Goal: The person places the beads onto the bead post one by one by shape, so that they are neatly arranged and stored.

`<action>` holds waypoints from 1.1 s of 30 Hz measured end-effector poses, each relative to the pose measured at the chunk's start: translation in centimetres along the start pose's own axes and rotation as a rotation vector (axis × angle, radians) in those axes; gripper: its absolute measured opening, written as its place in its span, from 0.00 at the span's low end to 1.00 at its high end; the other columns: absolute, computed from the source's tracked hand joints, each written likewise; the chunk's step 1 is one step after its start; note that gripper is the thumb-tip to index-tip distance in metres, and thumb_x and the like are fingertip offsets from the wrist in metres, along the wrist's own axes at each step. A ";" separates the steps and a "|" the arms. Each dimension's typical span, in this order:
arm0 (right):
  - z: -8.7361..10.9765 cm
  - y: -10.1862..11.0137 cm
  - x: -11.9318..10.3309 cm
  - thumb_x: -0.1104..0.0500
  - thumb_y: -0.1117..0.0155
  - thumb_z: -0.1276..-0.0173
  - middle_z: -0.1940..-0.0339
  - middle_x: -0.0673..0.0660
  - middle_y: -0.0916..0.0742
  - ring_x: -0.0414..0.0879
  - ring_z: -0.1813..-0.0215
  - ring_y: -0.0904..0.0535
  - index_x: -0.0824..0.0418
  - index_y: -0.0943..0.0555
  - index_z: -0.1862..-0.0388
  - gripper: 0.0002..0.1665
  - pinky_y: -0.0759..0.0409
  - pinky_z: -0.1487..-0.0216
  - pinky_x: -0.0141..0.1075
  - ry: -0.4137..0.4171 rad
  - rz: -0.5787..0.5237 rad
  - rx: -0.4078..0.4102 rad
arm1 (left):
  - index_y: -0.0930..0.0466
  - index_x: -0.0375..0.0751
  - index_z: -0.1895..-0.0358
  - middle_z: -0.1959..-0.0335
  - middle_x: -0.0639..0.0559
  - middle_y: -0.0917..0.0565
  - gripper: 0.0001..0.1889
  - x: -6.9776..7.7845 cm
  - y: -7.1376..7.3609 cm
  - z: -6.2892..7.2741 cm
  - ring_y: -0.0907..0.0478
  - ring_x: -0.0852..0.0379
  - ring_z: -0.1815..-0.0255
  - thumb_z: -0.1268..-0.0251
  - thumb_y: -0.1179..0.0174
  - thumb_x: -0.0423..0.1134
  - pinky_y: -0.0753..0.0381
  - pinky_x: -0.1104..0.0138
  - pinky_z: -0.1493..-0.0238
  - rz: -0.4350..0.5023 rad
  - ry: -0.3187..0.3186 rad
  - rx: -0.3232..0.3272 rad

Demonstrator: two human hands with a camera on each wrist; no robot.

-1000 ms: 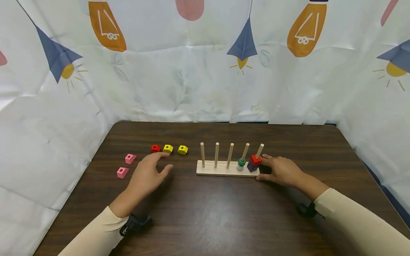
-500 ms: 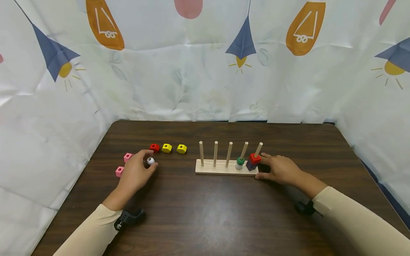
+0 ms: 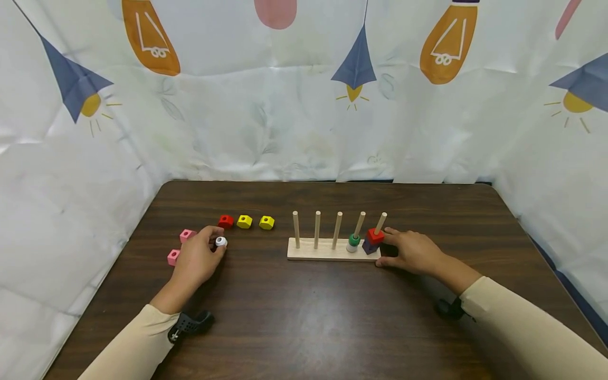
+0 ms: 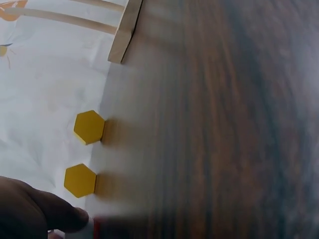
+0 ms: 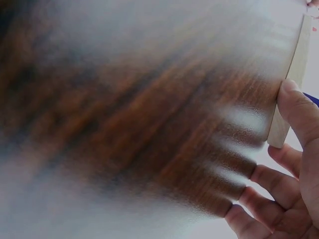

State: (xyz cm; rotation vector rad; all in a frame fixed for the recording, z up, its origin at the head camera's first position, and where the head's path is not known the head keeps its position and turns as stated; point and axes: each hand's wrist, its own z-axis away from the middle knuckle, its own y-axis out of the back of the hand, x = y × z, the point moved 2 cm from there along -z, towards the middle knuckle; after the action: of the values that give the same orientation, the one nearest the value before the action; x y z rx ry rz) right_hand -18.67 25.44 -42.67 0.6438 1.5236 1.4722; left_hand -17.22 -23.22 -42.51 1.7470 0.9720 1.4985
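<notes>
My left hand (image 3: 196, 258) pinches a small white bead (image 3: 220, 241) between thumb and fingertips, over the left part of the table. To the right, a wooden peg board (image 3: 328, 254) carries a row of upright pegs. My right hand (image 3: 412, 253) holds the right end of its base, the thumb (image 5: 295, 102) along the front edge. On the rightmost peg a red block (image 3: 375, 236) sits above a dark purple block (image 3: 369, 247). The peg beside it bears a green bead (image 3: 354, 240) on top of a white bead (image 3: 351, 248).
Behind my left hand lie a red block (image 3: 225, 221) and two yellow blocks (image 3: 244, 221), the second yellow block (image 3: 267, 222) nearer the peg board. Two pink blocks (image 3: 187, 235) lie left of the hand, one partly hidden. A printed cloth (image 3: 285, 121) hangs behind the brown table (image 3: 323, 322).
My left hand has moved left from near the red and yellow blocks, and a white bead now shows in its fingers. The right hand stays on the peg board.
</notes>
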 end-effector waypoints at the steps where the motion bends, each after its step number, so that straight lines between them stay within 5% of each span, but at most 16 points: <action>1: 0.0 0.0 0.0 0.34 0.29 0.36 0.31 0.69 0.22 0.64 0.52 0.14 0.62 0.21 0.32 0.44 0.16 0.54 0.59 0.001 -0.001 0.000 | 0.21 0.30 0.43 0.54 0.34 0.14 0.18 0.1 0.0 0.0 0.16 0.39 0.55 0.35 0.34 0.32 0.19 0.46 0.54 0.003 -0.004 0.006; 7: 0.1 0.2 -0.3 0.34 0.28 0.36 0.31 0.69 0.22 0.66 0.50 0.14 0.62 0.21 0.32 0.44 0.17 0.53 0.60 0.001 -0.004 -0.001 | 0.17 0.32 0.46 0.55 0.36 0.14 0.16 1.2 0.5 0.2 0.16 0.43 0.59 0.36 0.32 0.33 0.18 0.48 0.58 0.024 -0.066 0.068; 14: 0.1 0.3 -0.3 0.34 0.28 0.36 0.31 0.70 0.23 0.63 0.53 0.13 0.63 0.21 0.32 0.44 0.17 0.52 0.60 0.000 -0.009 -0.007 | 0.12 0.37 0.48 0.57 0.44 0.14 0.15 4.6 1.6 0.5 0.16 0.49 0.60 0.39 0.31 0.30 0.17 0.53 0.60 0.096 -0.189 0.126; 23: 0.1 0.3 -0.3 0.34 0.29 0.36 0.30 0.69 0.23 0.68 0.48 0.15 0.62 0.21 0.32 0.44 0.20 0.48 0.63 -0.011 -0.007 -0.010 | 0.14 0.39 0.50 0.59 0.50 0.12 0.15 8.6 2.6 0.9 0.15 0.53 0.60 0.41 0.27 0.32 0.15 0.55 0.60 0.168 -0.255 0.102; 33: 0.1 0.2 -0.3 0.34 0.29 0.36 0.31 0.69 0.23 0.65 0.51 0.14 0.62 0.21 0.32 0.44 0.17 0.52 0.60 -0.009 -0.006 -0.008 | 0.13 0.39 0.50 0.54 0.51 0.13 0.15 12.3 2.8 1.0 0.16 0.57 0.58 0.41 0.26 0.31 0.15 0.60 0.59 0.242 -0.403 0.113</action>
State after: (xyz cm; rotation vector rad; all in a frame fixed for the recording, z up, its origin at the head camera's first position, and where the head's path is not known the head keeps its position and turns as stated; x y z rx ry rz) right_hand -18.47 25.34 -42.36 0.6399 1.5108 1.4675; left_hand -14.88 -14.21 -33.91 2.2030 0.6651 1.1753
